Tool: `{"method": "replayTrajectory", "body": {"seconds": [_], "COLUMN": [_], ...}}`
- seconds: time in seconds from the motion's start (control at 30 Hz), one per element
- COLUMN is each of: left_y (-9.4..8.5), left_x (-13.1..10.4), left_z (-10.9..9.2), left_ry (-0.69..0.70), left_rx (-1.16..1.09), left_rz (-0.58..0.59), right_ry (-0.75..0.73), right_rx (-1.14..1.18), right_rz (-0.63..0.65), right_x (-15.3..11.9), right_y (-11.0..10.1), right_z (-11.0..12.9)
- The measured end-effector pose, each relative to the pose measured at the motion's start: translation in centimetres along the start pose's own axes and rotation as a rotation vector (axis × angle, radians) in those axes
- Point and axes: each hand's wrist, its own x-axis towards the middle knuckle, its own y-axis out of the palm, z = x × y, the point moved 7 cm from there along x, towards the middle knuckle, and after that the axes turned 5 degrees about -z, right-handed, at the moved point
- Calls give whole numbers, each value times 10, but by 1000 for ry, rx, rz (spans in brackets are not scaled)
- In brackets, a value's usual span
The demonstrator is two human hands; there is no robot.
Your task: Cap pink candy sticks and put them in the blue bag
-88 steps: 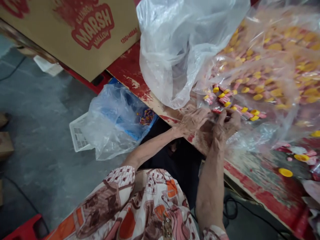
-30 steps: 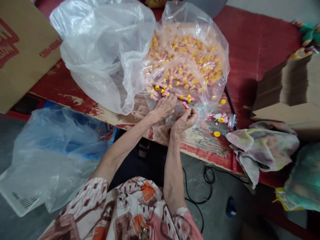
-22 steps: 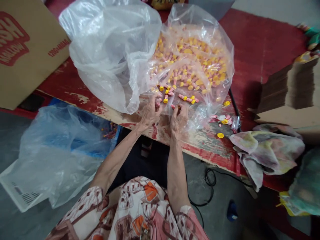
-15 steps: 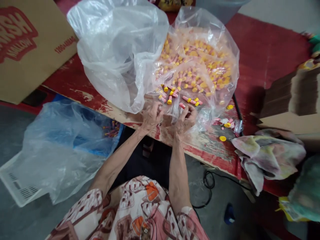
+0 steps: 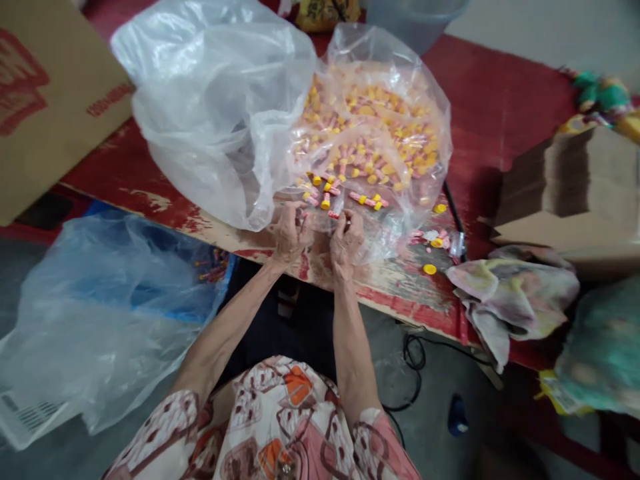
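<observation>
A clear plastic bag (image 5: 430, 127) full of small pink tubes with yellow caps lies on the worn red table (image 5: 410, 303). Several capped tubes (image 5: 369, 199) rest at its mouth, just beyond my hands. My right hand (image 5: 347, 235) pinches a small pink tube (image 5: 333, 214) at its fingertips. To its left, my left hand (image 5: 291, 230) has its fingers curled together near the table edge; something small and pinkish shows at the fingertips, too blurred to name. The two hands are a short gap apart.
A large whitish plastic bag (image 5: 200, 100) lies beyond my left hand, with a cardboard box (image 5: 55, 100) further left. Loose caps and pink bits (image 5: 436, 240), a stained cloth (image 5: 515, 293) and stacked cardboard (image 5: 575, 193) are right. A plastic-lined blue crate (image 5: 170, 303) stands below left.
The view has shifted, so the table things appear further left. My right hand has come closer to my left hand, carrying the pink tube with it.
</observation>
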Motion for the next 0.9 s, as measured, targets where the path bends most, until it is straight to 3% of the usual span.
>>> {"method": "replayTrajectory", "body": {"seconds": [0.2,0.37,0.43,0.53,0.7,0.9], "left_y": [26,17,16,16,6,28], "left_x": [5,9,10,14,16,5], "left_z": [-2,-4,-7,-14,-17,-12], "left_ry": [67,34,12,7,16,109], "left_rx": [51,31,44,34,11,62], "left_rz": [106,-3,19,68,-41,126], "right_ry": [10,-67,-81,-87,-96,-108], "right_rx": [17,-22,-37,-16,-7,-46], "right_rz": [-59,53,89,56,39,29], "right_x": [0,-2,-3,-3,-3,-4], "right_y": [-5,8,13,13,12,12], "right_z": [1,6,5,5,4,3]}}
